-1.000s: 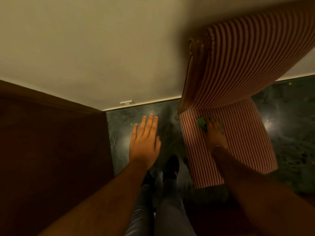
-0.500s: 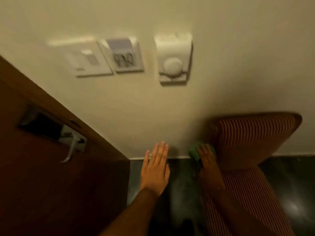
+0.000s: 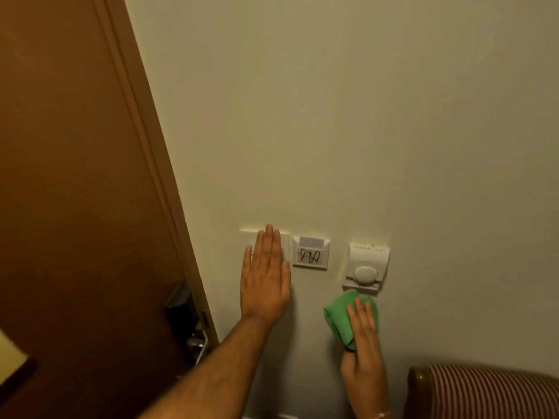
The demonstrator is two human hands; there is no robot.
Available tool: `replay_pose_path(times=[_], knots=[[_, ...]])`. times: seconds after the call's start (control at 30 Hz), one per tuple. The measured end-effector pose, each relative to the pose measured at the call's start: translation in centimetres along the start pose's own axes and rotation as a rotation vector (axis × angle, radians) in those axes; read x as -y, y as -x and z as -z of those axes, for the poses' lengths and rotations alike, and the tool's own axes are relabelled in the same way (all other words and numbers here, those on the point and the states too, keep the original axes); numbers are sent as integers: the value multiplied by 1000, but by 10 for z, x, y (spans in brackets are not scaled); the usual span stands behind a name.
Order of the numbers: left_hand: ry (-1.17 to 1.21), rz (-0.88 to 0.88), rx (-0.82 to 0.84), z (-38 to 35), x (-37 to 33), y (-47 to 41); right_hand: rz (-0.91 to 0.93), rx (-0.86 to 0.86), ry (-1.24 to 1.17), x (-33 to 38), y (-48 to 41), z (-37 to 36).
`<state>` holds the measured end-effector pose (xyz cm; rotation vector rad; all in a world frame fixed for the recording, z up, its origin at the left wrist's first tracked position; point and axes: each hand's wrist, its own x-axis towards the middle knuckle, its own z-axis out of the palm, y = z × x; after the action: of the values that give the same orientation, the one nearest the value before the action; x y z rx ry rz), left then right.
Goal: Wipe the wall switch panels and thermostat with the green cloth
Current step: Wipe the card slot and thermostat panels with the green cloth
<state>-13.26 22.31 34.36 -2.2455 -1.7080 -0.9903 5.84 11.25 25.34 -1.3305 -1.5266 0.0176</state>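
On the cream wall hang a white switch panel (image 3: 248,238), a white key-card panel (image 3: 311,254) with a card in its slot, and a white thermostat (image 3: 366,267) with a round dial. My left hand (image 3: 265,275) lies flat and open over the switch panel, hiding most of it. My right hand (image 3: 364,340) presses a folded green cloth (image 3: 338,317) against the wall just below the thermostat, its top edge near the thermostat's lower rim.
A brown wooden door (image 3: 75,176) with its frame fills the left; its metal lock and handle (image 3: 193,334) sit low by the frame. A red-striped chair back (image 3: 490,388) stands at the lower right against the wall.
The view swung up from the floor and chair to the wall. Both hands rose: the left onto the switch panel, the right with the cloth from the chair up to below the thermostat.
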Motion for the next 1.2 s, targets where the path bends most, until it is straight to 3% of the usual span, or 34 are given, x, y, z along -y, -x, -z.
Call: replay_pose_path(times=[0.37,0.73,1.2], knots=[[32,-137,-240,24,-8,-135,-90,-66,34,39,-62,-49],[21,-241,-494,-13,8,-160,-139,-106,109,11,-60,-92],[1,-253,-528,-20,11,-162,-83,-196,50,16,-68,-115]])
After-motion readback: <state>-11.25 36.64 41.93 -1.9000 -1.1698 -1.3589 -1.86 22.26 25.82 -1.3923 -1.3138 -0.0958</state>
